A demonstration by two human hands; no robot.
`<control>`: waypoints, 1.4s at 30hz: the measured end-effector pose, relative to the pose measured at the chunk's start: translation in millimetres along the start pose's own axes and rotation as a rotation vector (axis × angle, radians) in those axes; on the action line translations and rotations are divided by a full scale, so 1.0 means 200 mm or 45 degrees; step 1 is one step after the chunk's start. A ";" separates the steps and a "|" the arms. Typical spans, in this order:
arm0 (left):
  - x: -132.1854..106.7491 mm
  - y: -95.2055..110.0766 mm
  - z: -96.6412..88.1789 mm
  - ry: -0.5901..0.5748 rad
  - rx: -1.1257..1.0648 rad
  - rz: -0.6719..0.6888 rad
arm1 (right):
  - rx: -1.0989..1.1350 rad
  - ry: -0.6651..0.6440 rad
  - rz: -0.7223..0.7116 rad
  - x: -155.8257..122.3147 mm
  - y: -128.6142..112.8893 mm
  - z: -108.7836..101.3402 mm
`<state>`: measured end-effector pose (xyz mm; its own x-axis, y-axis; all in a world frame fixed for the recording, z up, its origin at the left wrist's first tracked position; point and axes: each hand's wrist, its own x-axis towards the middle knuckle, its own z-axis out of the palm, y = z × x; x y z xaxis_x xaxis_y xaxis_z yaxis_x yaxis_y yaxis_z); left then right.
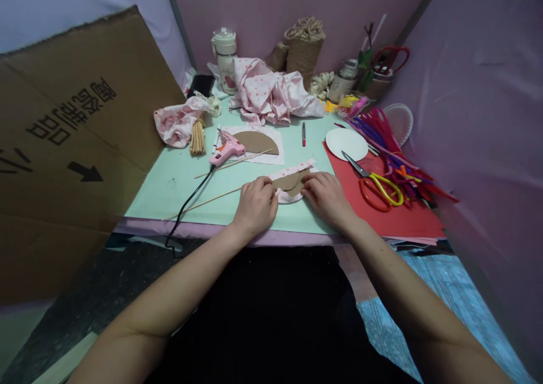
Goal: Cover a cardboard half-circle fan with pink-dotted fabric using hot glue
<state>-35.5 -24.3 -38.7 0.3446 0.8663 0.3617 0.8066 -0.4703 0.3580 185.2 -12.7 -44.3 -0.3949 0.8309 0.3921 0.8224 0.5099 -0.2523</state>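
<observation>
A small brown cardboard piece (pixel 288 182) lies at the table's front edge, with pink-dotted white fabric (pixel 291 197) wrapped partly over its edges. My left hand (pixel 257 204) is closed on its left end, fingers curled down. At the right end, my right hand (pixel 326 196) pinches the edge with bent fingers. A thin wooden stick (pixel 207 202) runs leftward from beside my left hand; its near end is hidden there. Behind lies a half-round cardboard piece (pixel 257 142) on a fabric sheet (pixel 275 159), with a pink glue gun (pixel 228 149) next to it.
Scissors (pixel 373 183) and a white paper disc (pixel 347 144) rest on red sheets (pixel 407 220) at right, near pipe cleaners (pixel 382 135). A box cutter (pixel 304 134), crumpled fabric (pixel 271 93), twine (pixel 304 50) and a bottle (pixel 225 59) stand farther back. A cardboard box (pixel 76 146) borders the left.
</observation>
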 end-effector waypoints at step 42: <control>0.11 0.15 0.05 -0.109 0.123 -0.272 | -0.005 -0.124 0.046 0.07 0.03 0.00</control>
<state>0.6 -18.3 -28.5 0.1973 0.9573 0.2112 0.9062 -0.2603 0.3333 183.7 1.8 -40.1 -0.4024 0.8667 0.2949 0.8386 0.4782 -0.2610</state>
